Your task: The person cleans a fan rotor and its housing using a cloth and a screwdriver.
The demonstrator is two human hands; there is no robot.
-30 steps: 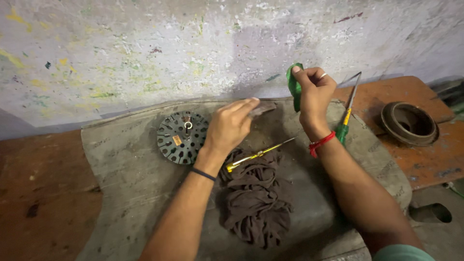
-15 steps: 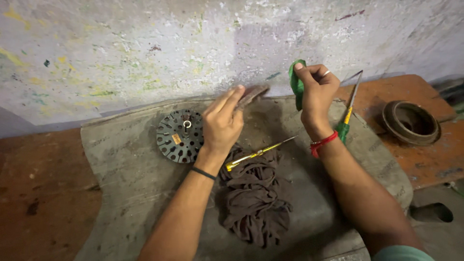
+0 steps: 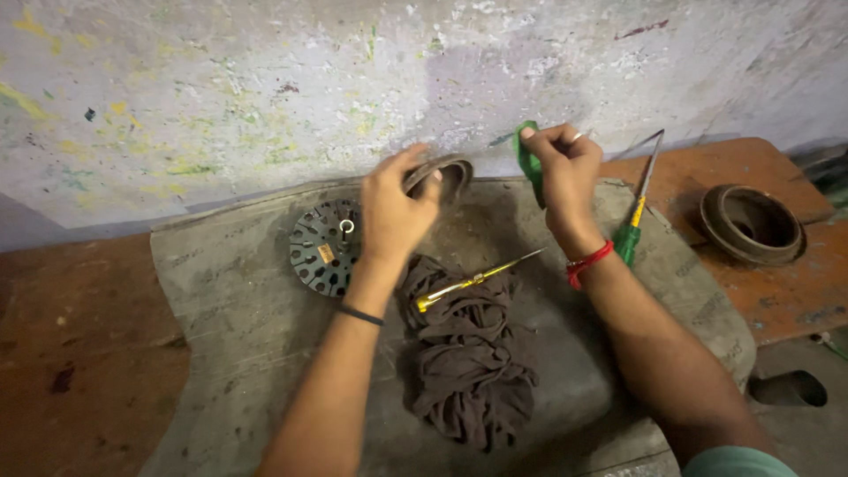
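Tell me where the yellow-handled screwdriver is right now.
In the head view, the yellow-handled screwdriver lies on top of the dark rag, mid-mat between the two forearms, right of the slotted round disc.

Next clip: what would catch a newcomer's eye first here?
The two hands raised at the stained wall: the left hand grips a dark round ring, the right hand pinches a green strip. Below them, a yellow-handled screwdriver lies on a crumpled dark rag, beside a slotted black disc.
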